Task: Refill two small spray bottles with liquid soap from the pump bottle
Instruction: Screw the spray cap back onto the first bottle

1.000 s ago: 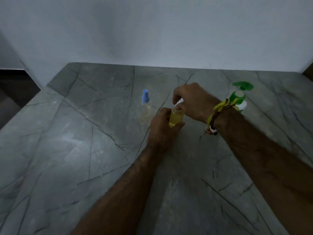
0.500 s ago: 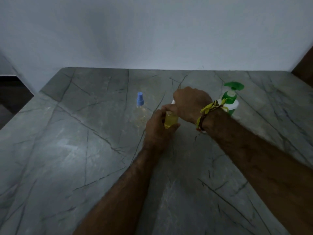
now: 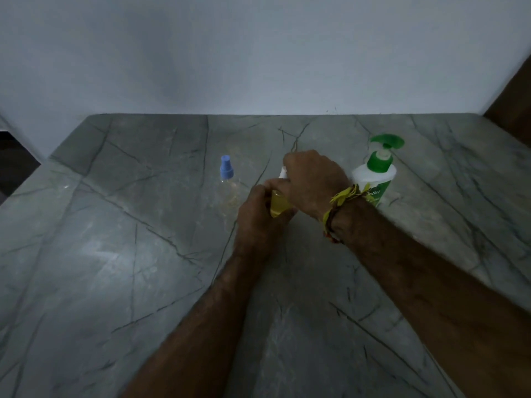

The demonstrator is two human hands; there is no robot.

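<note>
Small clear spray bottle filled with yellow liquid (image 3: 278,204), upright at the middle of the grey veined stone countertop (image 3: 115,254), mostly hidden between two hands. Gripped round its body by the left hand (image 3: 258,216), fingers curled about the near and left sides, thumb up by the neck. Capped from above by the right hand (image 3: 313,182), fingers curled down over the bottle's white top (image 3: 283,174), of which only a sliver shows at the left edge of the knuckles; whether screwed on or loose, impossible to tell. Wrapped round the right wrist, a yellow thread band with frayed ends (image 3: 342,199) beside a darker beaded band (image 3: 332,228).

Just to the left of the held bottle, apart from it, a second small clear spray bottle with a blue cap (image 3: 227,182), upright on the stone, a faint yellowish tint low in its body. To the right, behind the right wrist, a white pump bottle with a green pump head and green label (image 3: 376,173), upright, spout turned to the right, lower part partly covered by the wrist.

Behind everything, a plain pale wall (image 3: 258,53) meeting the back edge of the countertop. At the far right edge, a dark brown wooden surface (image 3: 514,101).
</note>
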